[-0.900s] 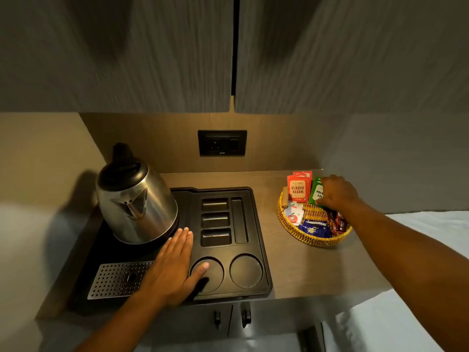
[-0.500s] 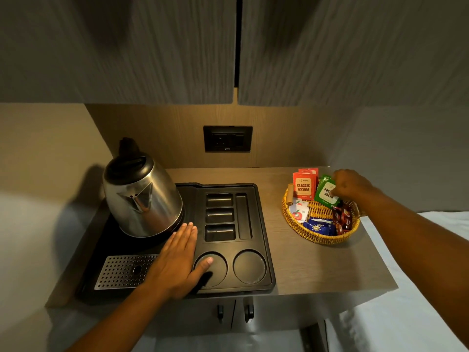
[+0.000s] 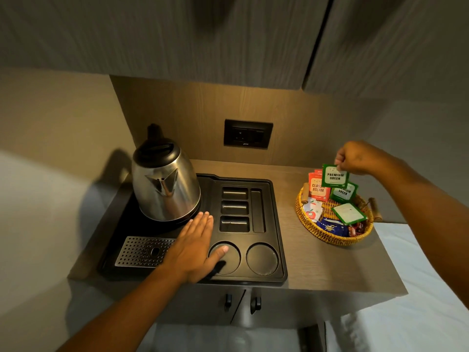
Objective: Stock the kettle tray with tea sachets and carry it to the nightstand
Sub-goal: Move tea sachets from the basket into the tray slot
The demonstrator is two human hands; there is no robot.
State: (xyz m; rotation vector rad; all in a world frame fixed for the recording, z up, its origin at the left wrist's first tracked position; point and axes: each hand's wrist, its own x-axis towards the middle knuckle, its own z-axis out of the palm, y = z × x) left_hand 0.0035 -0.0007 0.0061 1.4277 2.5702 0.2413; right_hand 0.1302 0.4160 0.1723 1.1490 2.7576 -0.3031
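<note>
Right hand pinches a green tea sachet by its top edge, lifted clear above the wicker basket. Left hand lies flat and open on the black kettle tray, thumb over a round cup well. Kettle stands at the tray's back left. The three small slots look empty, though they are shadowed. Best to carry the sachet across level and drop it edgewise into a slot. Wood-grain table, wall socket behind, cabinets overhead, dim warm light.

dim warm light frm above | edges warped | cabinets blurred
</note>
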